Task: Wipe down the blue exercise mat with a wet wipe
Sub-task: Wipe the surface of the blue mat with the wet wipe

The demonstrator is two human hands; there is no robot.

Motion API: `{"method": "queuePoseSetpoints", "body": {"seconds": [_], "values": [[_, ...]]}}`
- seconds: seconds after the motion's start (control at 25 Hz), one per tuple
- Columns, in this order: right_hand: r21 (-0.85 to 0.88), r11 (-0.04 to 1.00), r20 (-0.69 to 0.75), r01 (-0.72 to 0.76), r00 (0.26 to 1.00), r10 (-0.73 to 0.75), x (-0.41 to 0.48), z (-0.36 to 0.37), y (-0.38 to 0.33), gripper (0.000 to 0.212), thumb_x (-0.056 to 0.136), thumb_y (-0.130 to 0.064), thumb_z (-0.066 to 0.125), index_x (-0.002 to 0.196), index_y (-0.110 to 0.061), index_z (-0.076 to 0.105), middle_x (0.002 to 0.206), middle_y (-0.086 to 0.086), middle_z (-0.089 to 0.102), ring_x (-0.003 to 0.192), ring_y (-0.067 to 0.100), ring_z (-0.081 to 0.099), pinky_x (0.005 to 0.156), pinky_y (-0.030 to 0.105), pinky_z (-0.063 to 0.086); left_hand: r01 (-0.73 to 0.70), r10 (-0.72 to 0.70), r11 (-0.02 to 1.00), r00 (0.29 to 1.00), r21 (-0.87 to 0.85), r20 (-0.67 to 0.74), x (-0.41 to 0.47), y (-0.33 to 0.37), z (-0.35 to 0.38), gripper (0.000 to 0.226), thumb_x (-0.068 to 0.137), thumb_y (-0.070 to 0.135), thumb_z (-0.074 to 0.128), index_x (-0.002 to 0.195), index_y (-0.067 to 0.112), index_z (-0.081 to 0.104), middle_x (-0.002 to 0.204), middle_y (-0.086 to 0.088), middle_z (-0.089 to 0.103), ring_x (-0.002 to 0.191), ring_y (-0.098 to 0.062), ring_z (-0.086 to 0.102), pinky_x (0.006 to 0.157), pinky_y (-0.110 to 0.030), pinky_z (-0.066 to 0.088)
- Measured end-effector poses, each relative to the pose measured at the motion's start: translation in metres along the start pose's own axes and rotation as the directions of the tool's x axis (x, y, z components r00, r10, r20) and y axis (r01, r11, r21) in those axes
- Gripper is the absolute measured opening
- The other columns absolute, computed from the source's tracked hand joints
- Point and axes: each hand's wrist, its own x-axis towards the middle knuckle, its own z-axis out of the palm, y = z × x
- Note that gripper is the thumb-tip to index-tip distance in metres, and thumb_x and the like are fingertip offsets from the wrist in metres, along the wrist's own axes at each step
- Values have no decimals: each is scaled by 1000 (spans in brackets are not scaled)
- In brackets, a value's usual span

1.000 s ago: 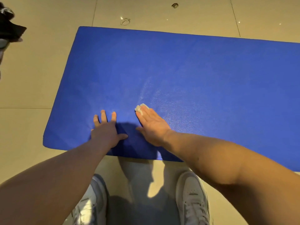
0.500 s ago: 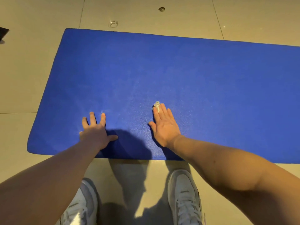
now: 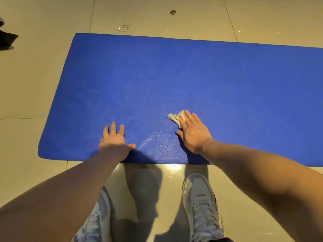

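Note:
The blue exercise mat (image 3: 192,75) lies flat on the tiled floor and runs off the right edge of the view. My right hand (image 3: 194,132) lies flat on the mat near its front edge, straight fingers pressing a small crumpled white wet wipe (image 3: 175,117) that sticks out at the fingertips. My left hand (image 3: 114,139) rests flat on the mat to the left, fingers spread, holding nothing. A faint damp sheen shows on the mat between and beyond the hands.
My two white sneakers (image 3: 201,203) stand on the beige tiles just in front of the mat. A small clear ring-shaped object (image 3: 123,28) and a dark scrap (image 3: 172,12) lie on the floor beyond the mat. A black object (image 3: 7,41) sits at the far left.
My right hand has slid the wipe to the right along the mat, and more of the wipe now shows past the fingertips. The left hand stays planted.

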Motion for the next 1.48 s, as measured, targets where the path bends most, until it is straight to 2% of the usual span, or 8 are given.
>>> {"method": "queuePoseSetpoints", "body": {"seconds": [0.2,0.4,0.64,0.76,0.92,1.04,1.2,1.48], "values": [[441,896,-198,-45,969,146,-12,-14,0,32,100,-21,47,131,-18,57,130,4,60,124,25,53,104,31,43,18,-19,999,1000,31,14,-1,6,1,91,94,60,57,161,28,5,168,2,-12,155,-27,-6,116,-46,30],[759,625,-7,-183,957,288,-5,-25,-25,32,100,-8,50,126,-16,64,114,-1,69,106,16,64,92,24,49,19,-18,1000,999,-13,37,-3,4,-2,94,92,59,60,162,29,5,168,4,-12,155,-26,-8,118,-48,26],[401,873,-132,-277,926,354,14,-15,-17,37,82,-24,75,110,-15,53,108,4,45,86,25,49,67,36,46,46,-45,999,997,-15,68,-3,7,-2,96,92,60,61,161,31,2,168,6,-13,155,-25,-9,117,-47,31],[502,831,-129,-241,929,347,15,-15,-26,25,86,-15,68,108,-12,56,108,5,42,82,29,51,64,37,46,20,-20,1000,1000,0,14,-1,7,2,97,90,61,62,162,28,6,168,0,-8,154,-29,-4,114,-49,34],[416,906,-164,-75,974,156,-3,6,-45,29,97,-22,50,124,-16,59,130,6,51,116,33,44,95,46,46,-32,39,996,995,80,-89,-1,4,11,99,88,64,63,161,23,10,168,-5,-1,153,-34,3,108,-49,43],[225,959,58,-173,985,164,-12,21,-56,57,102,-54,25,154,-31,27,166,6,11,149,43,4,120,61,7,-21,24,995,999,96,-34,2,4,9,98,90,65,59,161,24,5,168,-4,-6,153,-34,-2,109,-50,42],[166,954,148,-252,962,228,-1,23,-69,67,98,-68,10,157,-39,-2,165,3,-20,146,44,-26,113,67,-14,-23,27,996,999,89,-41,5,4,9,98,89,65,61,160,24,7,168,-3,-6,152,-34,-2,109,-52,41],[241,958,74,-158,987,144,22,23,-82,77,103,-51,27,158,-4,0,165,15,-10,150,39,-14,122,52,-7,-42,47,994,998,104,-52,6,3,9,96,88,64,63,158,22,12,166,-4,-3,150,-35,2,105,-52,42]]}}
